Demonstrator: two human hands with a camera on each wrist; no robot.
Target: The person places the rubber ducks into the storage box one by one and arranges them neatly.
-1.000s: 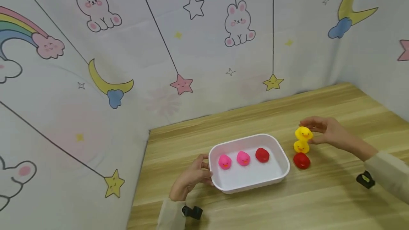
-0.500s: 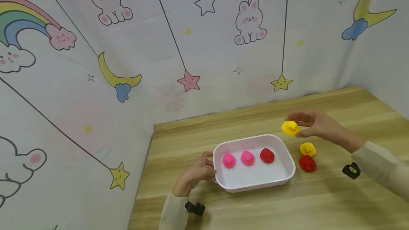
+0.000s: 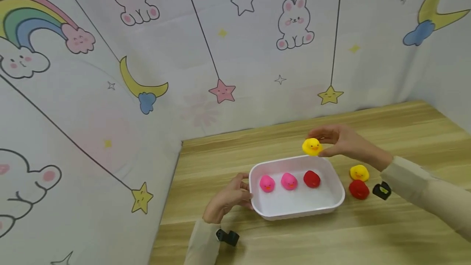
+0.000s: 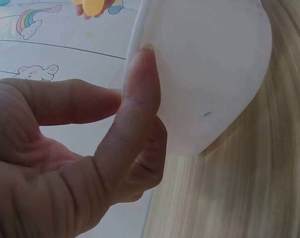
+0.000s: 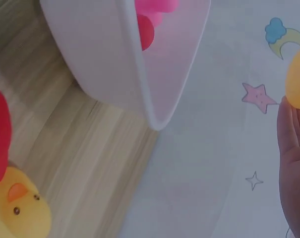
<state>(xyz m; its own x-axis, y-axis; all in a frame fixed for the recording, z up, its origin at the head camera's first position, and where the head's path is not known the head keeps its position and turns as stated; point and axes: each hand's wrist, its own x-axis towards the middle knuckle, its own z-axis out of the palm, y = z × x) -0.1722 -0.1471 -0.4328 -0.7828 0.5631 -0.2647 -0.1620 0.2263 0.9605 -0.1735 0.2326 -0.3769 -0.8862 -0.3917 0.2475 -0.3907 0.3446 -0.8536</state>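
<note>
In the head view, a white plastic basin (image 3: 299,209) on the table holds two pink toy ducks (image 3: 267,183) and a red toy duck (image 3: 312,179) in a row. At its left end, my left hand (image 3: 232,194) grips the rim, the thumb (image 4: 142,82) against the outer wall in the left wrist view. My right hand (image 3: 340,140) pinches a yellow rubber duck (image 3: 312,147) above the far rim of the basin. To the right of the basin, another yellow duck (image 3: 359,173) sits on the table behind a red one (image 3: 358,189).
The wooden table (image 3: 294,244) meets a white printed cloth (image 3: 198,64) at its back and left edges. A black wrist camera (image 3: 228,237) hangs at the left cuff and another black camera (image 3: 382,190) at the right cuff.
My right hand has lifted the yellow duck away from the other yellow one and carried it left to above the basin's far rim. My left hand stays at the basin; the head view has shifted slightly.
</note>
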